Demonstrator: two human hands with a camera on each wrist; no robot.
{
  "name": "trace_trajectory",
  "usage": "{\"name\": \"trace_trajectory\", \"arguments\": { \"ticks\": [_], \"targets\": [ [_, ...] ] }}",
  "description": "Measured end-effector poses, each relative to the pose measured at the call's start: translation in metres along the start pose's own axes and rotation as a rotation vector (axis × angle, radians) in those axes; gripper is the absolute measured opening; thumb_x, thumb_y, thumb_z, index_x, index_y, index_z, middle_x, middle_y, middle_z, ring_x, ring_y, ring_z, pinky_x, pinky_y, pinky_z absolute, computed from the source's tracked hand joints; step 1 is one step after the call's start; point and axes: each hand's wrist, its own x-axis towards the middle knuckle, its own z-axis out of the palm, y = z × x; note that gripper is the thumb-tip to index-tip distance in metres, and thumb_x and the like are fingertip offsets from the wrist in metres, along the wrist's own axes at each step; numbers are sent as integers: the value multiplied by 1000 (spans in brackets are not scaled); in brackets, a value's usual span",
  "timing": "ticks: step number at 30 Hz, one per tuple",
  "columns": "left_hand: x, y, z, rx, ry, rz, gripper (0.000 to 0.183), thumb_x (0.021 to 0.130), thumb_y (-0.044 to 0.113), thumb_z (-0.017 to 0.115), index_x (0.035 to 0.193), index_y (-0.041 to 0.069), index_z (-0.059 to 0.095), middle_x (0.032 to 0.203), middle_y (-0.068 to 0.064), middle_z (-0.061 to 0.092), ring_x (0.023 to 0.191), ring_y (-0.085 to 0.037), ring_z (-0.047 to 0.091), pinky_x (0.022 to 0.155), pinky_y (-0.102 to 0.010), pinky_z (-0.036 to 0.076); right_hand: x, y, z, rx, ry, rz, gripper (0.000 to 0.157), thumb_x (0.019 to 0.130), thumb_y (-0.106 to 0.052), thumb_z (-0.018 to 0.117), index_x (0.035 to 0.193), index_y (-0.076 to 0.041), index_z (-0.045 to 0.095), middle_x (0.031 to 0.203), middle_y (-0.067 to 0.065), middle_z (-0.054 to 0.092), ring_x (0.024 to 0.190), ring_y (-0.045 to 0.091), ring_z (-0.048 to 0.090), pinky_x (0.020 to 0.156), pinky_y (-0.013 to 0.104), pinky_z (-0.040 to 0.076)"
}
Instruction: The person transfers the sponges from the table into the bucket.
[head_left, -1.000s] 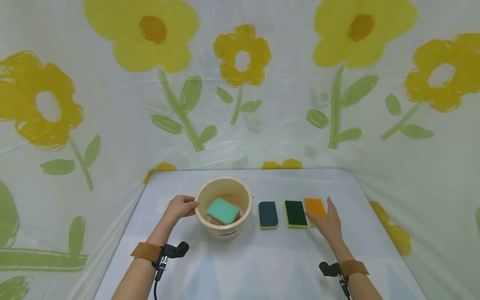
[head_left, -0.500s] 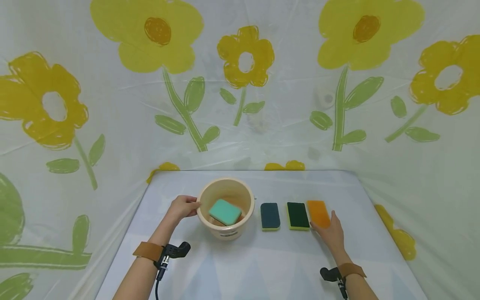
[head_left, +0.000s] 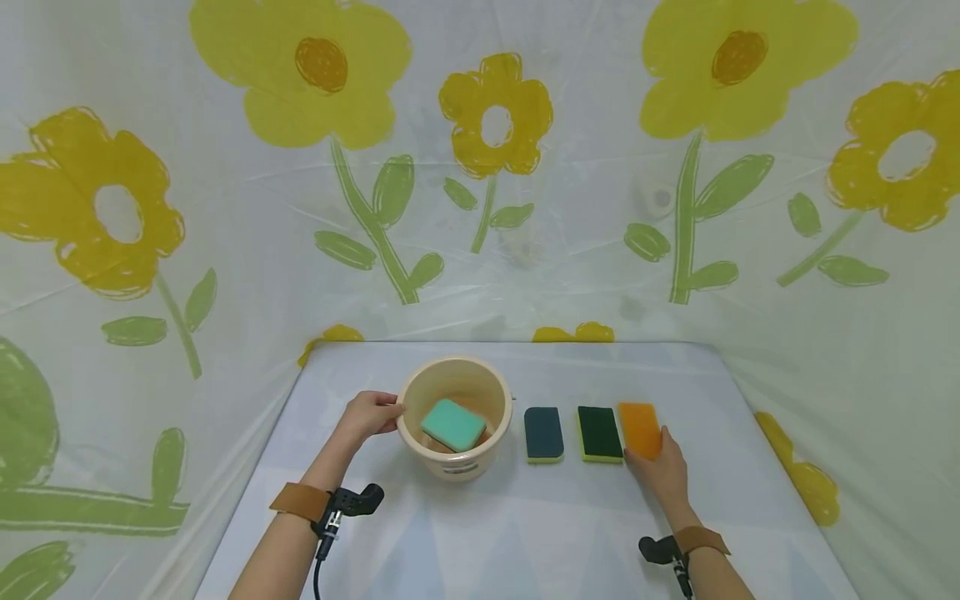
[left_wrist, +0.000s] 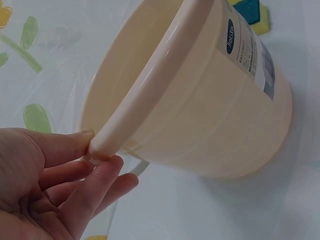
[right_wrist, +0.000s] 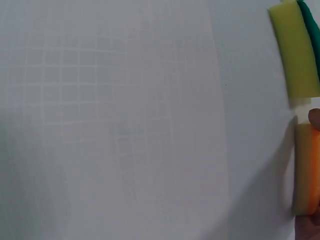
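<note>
A cream plastic bucket [head_left: 457, 467] stands on the table. My left hand [head_left: 369, 414] pinches its rim at the left side; the left wrist view shows the thumb on top of the rim [left_wrist: 145, 85] and fingers beneath. Inside the bucket, a turquoise sponge [head_left: 453, 425] lies tilted over something brownish, mostly hidden. At the right of the sponge row, my right hand [head_left: 663, 471] grips an orange-topped sponge [head_left: 639, 427] by its near end, thumb on the left side and fingers on the right. In the right wrist view this sponge [right_wrist: 303, 170] shows a pale lower layer.
Left of the orange sponge lie a dark green sponge [head_left: 599, 432] with a yellow base and a blue-grey sponge [head_left: 543, 433], between it and the bucket. A flowered curtain [head_left: 570, 233] hangs behind the white table [head_left: 525, 533].
My right hand has come down around the orange sponge, its thumb and fingers closing in on the sides. The left hand stays on the bucket rim. The head view has shifted slightly.
</note>
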Motion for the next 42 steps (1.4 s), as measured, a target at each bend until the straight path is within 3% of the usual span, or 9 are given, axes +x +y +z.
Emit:
{"name": "trace_trajectory", "arguments": {
  "ticks": [8,13,20,25,30,33,37,42],
  "targets": [
    [1,-1,1,7,-2,15,36,94,11,63,122,-11,59,103,-22,66,77,-17,67,71,-27,59,0,-1,-7,-29,18,-29,88,90,-25,66,150,11,12,150,36,23,135,48,28,113,59,23],
    [0,-1,0,22,2,17,36,94,12,63,122,-11,59,102,-21,66,77,-16,67,73,-29,59,5,-18,-21,-52,31,-107,84,90,-26,68,149,11,20,148,35,29,132,48,33,112,58,26],
    [-1,0,-1,26,-3,6,36,95,12,62,122,-11,59,103,-22,66,79,-18,67,75,-31,59,10,-86,-37,-63,-35,-195,87,89,-35,71,150,7,25,149,30,33,131,44,38,110,55,32],
    [-1,1,-1,22,-6,7,36,95,12,62,123,-11,59,104,-22,65,79,-18,67,72,-29,59,0,-148,-37,-56,-96,-339,87,85,-37,74,150,2,31,148,25,39,129,39,44,108,53,38],
    [-1,0,-2,18,-7,1,36,95,12,62,123,-11,59,104,-22,65,79,-18,67,72,-28,59,-17,-205,-21,-47,-173,-512,82,82,-34,79,146,0,40,143,20,47,119,35,53,100,49,47],
    [1,0,-3,12,-6,5,36,95,12,62,123,-11,59,104,-22,66,79,-17,68,74,-29,59,-27,-230,-4,-57,-237,-589,82,81,-34,80,145,-1,42,143,17,48,121,32,53,101,47,47],
    [1,1,-2,9,-3,15,35,95,12,63,122,-11,60,104,-22,66,79,-17,68,74,-29,59,-37,-249,24,-82,-330,-628,81,81,-34,80,145,-3,43,144,14,49,126,29,51,104,43,44],
    [-2,3,-2,12,-5,17,35,95,11,62,121,-12,60,105,-23,65,80,-19,68,77,-32,59,-43,-258,59,-125,-431,-613,78,81,-33,80,144,-3,44,139,12,54,114,25,57,98,39,49]
  ]
}}
